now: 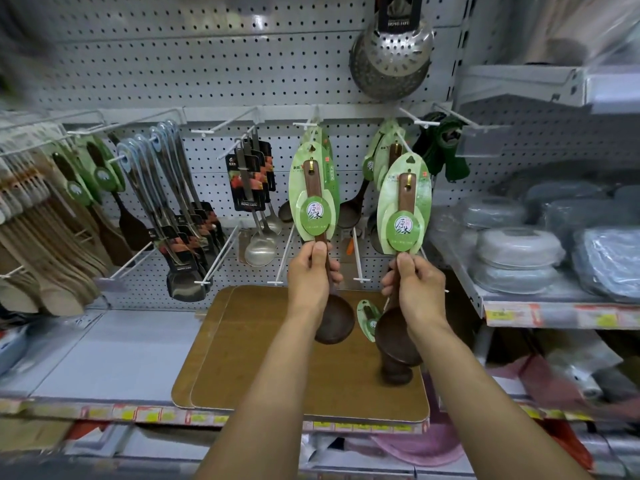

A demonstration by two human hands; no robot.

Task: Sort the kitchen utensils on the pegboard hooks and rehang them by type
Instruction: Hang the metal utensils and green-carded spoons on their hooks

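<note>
Utensil count on the pegboard

Two hands, left and right, each hold a dark wooden ladle on a green card; the right one may hide another behind it. One perforated metal strainer hangs above. Two brown boards lie stacked on the shelf. Three steel spoons hang together, roughly.

Left hand gripping a dark wooden ladle by the handle, green card upward. Right hand gripping dark wooden ladles likewise, beside it. Behind, a pegboard hung with steel spoons; below, brown boards on the shelf.
</note>
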